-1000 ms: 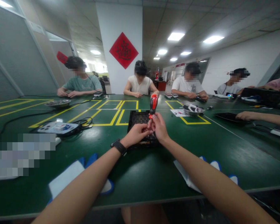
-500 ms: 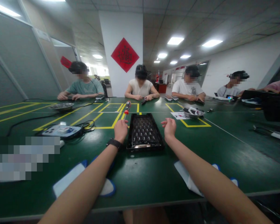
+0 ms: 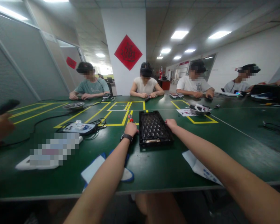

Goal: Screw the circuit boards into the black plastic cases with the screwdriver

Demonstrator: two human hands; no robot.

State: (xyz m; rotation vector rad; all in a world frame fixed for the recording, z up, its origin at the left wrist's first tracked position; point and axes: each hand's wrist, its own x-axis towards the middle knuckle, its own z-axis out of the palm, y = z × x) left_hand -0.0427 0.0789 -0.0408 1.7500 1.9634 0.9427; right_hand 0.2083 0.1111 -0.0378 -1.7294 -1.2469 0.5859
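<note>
A black rectangular tray (image 3: 156, 143) lies before me on the green table, with rows of small silvery pieces in it. My left hand (image 3: 131, 129) is closed in a fist beside the tray's left edge. From the top of that fist sticks the red-and-clear handle of a screwdriver (image 3: 130, 118); the shaft is hidden. My right hand (image 3: 171, 123) has its fingers curled against the tray's right rim and appears to grip it. White gloves with blue trim, a left one (image 3: 93, 168) and a right one (image 3: 202, 168), lie near my forearms.
At the left edge another person's hand (image 3: 0, 127) holds a dark tool (image 3: 8, 107). A phone (image 3: 80, 127) with cables and a blurred white object (image 3: 49, 155) lie to the left. Metal bowls (image 3: 73, 106) (image 3: 200, 109) stand farther off. Several people sit opposite.
My view has turned left. My right hand has moved in to the tray's rim. My left hand and the screwdriver handle have come nearer me, and a person's hand has appeared at left.
</note>
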